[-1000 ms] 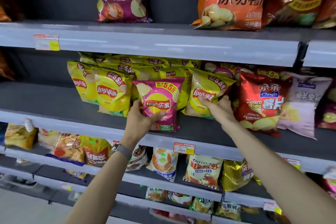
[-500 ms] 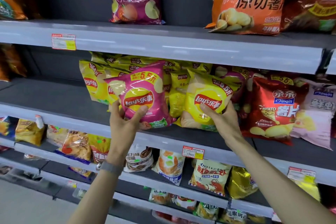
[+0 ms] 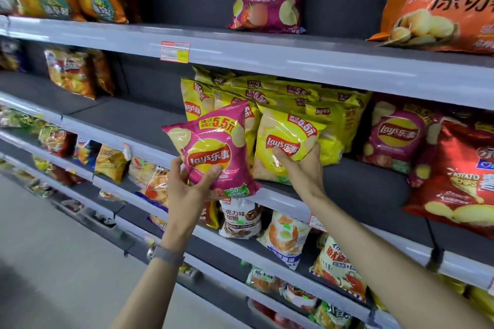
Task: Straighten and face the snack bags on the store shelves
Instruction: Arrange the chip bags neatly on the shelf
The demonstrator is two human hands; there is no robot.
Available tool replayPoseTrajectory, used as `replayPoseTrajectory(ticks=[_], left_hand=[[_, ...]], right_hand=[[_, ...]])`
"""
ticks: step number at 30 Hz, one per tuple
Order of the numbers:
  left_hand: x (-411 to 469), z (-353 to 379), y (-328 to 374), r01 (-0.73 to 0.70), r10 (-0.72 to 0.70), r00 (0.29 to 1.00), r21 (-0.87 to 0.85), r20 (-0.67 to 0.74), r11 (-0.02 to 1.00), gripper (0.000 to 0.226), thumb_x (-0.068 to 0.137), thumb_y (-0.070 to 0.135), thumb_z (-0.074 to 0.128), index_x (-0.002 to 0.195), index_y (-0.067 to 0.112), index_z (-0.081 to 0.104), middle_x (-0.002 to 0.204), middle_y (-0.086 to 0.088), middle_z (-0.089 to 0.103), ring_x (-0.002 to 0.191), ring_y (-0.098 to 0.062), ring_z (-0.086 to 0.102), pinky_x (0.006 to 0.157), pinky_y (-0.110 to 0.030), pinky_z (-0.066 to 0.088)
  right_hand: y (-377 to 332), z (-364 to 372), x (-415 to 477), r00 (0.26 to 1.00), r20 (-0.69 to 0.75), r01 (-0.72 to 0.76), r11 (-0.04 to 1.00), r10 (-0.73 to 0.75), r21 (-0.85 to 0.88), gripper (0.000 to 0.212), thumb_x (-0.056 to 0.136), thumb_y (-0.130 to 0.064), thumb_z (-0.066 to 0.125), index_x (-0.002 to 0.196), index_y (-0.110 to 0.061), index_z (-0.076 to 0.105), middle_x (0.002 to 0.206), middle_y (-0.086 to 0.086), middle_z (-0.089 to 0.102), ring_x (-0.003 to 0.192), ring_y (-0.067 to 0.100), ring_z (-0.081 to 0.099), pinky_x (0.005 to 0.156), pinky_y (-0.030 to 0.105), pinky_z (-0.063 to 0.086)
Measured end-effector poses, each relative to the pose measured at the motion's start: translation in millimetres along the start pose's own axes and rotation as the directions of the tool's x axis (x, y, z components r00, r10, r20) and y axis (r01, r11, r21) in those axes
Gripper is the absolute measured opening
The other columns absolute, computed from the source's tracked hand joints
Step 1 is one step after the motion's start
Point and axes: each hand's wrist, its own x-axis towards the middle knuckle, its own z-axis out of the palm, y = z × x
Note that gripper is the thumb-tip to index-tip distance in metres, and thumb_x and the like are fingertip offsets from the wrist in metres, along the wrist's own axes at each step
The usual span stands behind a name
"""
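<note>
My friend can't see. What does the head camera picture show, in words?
A person's left hand holds a pink Lay's bag in front of a grey store shelf, while the right hand grips a yellow Lay's bag standing on it. More yellow bags sit behind.

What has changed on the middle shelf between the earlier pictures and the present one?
The left hand has lifted the pink bag off the shelf and drawn it forward, tilted, past the front edge. The right hand still grips the yellow bag, which stays on the shelf. Nothing else moved.
</note>
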Motion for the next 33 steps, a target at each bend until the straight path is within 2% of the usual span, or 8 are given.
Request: replayPoseTrajectory(ticks=[6, 11, 15, 20, 25, 27, 30, 33], left_hand=[[-6.3, 0.2, -1.8, 0.024, -0.024, 0.999, 0.018, 0.048, 1.0, 0.054, 0.087, 0.013, 0.083, 0.131, 0.011, 0.052, 0.119, -0.006, 0.076, 0.1, -0.037, 0.077, 0.069, -0.042, 0.067], [-13.0, 19.2, 3.4, 0.059, -0.065, 0.986, 0.041, 0.152, 0.997, 0.054, 0.087, 0.012, 0.082, 0.132, 0.015, 0.052, 0.12, -0.006, 0.074, 0.095, -0.033, 0.079, 0.063, -0.04, 0.066], [-18.0, 40.7, 9.7, 0.056, -0.075, 0.964, 0.079, 0.254, 0.995, 0.052, 0.086, 0.015, 0.083, 0.129, 0.018, 0.055, 0.113, 0.0, 0.077, 0.087, -0.032, 0.079, 0.068, -0.045, 0.067], [-21.7, 76.1, 14.9, 0.076, -0.099, 0.916, 0.074, 0.389, 0.994, 0.052, 0.086, 0.014, 0.083, 0.131, 0.019, 0.056, 0.116, -0.001, 0.076, 0.092, -0.031, 0.079, 0.067, -0.041, 0.066], [-28.1, 141.3, 11.0, 0.078, -0.129, 0.825, 0.115, 0.55, 0.99, 0.05, 0.089, 0.014, 0.082, 0.13, 0.019, 0.053, 0.113, 0.002, 0.076, 0.094, -0.027, 0.079, 0.062, -0.043, 0.065], [-28.4, 171.5, 2.2, 0.038, -0.114, 0.802, 0.14, 0.587, 0.989, 0.053, 0.089, 0.023, 0.084, 0.132, 0.02, 0.053, 0.117, 0.0, 0.076, 0.096, -0.024, 0.079, 0.07, -0.049, 0.066], [-25.8, 214.6, -13.7, 0.029, -0.108, 0.791, 0.139, 0.602, 0.99, 0.059, 0.089, 0.033, 0.084, 0.136, 0.02, 0.052, 0.121, 0.002, 0.075, 0.101, -0.012, 0.077, 0.078, -0.036, 0.066], [-18.2, 251.4, -32.1, 0.017, -0.088, 0.814, 0.128, 0.574, 0.992, 0.055, 0.091, 0.031, 0.082, 0.135, 0.016, 0.051, 0.118, 0.004, 0.074, 0.097, -0.004, 0.075, 0.074, -0.028, 0.064]], right_hand=[[-3.2, 7.2, 1.2, 0.999, 0.017, -0.028, 0.997, 0.03, -0.07, 0.111, 0.062, -0.078, 0.077, 0.144, -0.02, 0.031, 0.137, 0.004, 0.059, 0.125, 0.03, 0.058, 0.1, 0.048, 0.052], [-2.8, -8.9, -6.4, 0.995, 0.092, 0.03, 0.997, -0.024, -0.074, 0.097, 0.062, -0.07, 0.085, 0.136, -0.031, 0.036, 0.127, -0.007, 0.06, 0.113, 0.018, 0.062, 0.089, 0.041, 0.054], [1.5, -33.4, -17.3, 0.984, 0.15, 0.108, 0.989, -0.092, -0.104, 0.09, 0.076, -0.048, 0.085, 0.148, -0.035, 0.033, 0.135, -0.009, 0.058, 0.12, 0.009, 0.06, 0.099, 0.035, 0.053], [6.9, -84.7, -43.0, 0.99, 0.018, 0.138, 0.985, -0.137, -0.105, 0.052, 0.096, -0.032, 0.07, 0.142, -0.033, 0.044, 0.126, -0.013, 0.062, 0.114, 0.003, 0.06, 0.097, 0.03, 0.051], [16.3, -135.5, -62.1, 0.993, -0.09, 0.078, 0.997, -0.078, 0.003, 0.028, 0.105, -0.035, 0.056, 0.133, -0.039, 0.052, 0.121, -0.028, 0.064, 0.109, -0.012, 0.061, 0.084, 0.011, 0.049], [23.1, -154.8, -59.5, 0.987, -0.159, 0.039, 0.999, -0.035, 0.017, 0.026, 0.107, -0.029, 0.051, 0.133, -0.035, 0.054, 0.121, -0.023, 0.065, 0.11, -0.006, 0.063, 0.085, 0.019, 0.053], [31.3, -182.6, -54.3, 0.966, -0.258, 0.006, 0.999, 0.006, 0.043, 0.026, 0.107, -0.018, 0.05, 0.127, -0.027, 0.063, 0.114, -0.013, 0.071, 0.109, 0.004, 0.065, 0.093, 0.032, 0.055], [34.7, -204.5, -53.1, 0.955, -0.298, 0.012, 1.0, -0.004, 0.025, 0.022, 0.105, -0.018, 0.056, 0.121, -0.026, 0.069, 0.108, -0.014, 0.073, 0.105, -0.001, 0.066, 0.096, 0.027, 0.052]])
